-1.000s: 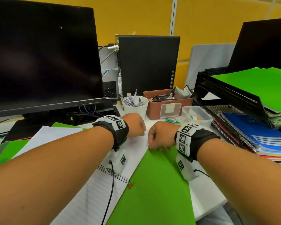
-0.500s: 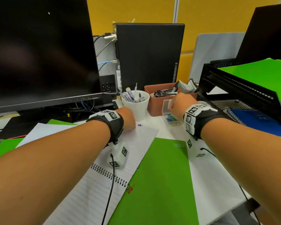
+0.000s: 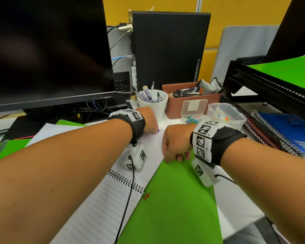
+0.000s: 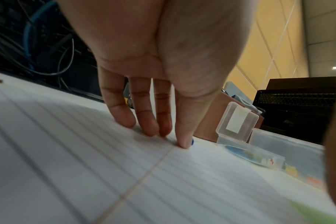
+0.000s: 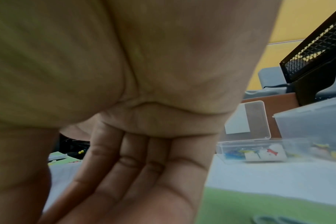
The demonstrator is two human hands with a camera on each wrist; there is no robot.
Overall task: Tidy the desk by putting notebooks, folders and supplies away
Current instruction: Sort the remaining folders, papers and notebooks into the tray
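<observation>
An open lined spiral notebook [image 3: 113, 199] lies on the desk, and a green folder [image 3: 174, 208] overlaps its right side. My left hand [image 3: 153, 128] points down onto the page [image 4: 86, 151]. Its straight fingertips [image 4: 150, 131] touch the paper right beside a small blue pushpin [image 3: 158, 130] [image 4: 192, 141]. My right hand [image 3: 174, 147] hovers over the folder's top edge, fingers [image 5: 125, 174] bent downward, and I see nothing in them. A red pushpin [image 3: 147, 196] lies at the notebook's spiral.
Behind the hands stand a small clear box of paper clips [image 3: 194, 118] with its lid up, a clear tub of pins [image 3: 225, 113], a white pen cup [image 3: 153, 103] and a brown box [image 3: 174, 106]. A black mesh tray rack [image 3: 271, 92] with notebooks is at the right. A monitor [image 3: 42, 50] is at the left.
My right hand has drawn back from the clear paper-clip box to the green folder's top edge. My left hand has shifted slightly right, up to the blue pushpin.
</observation>
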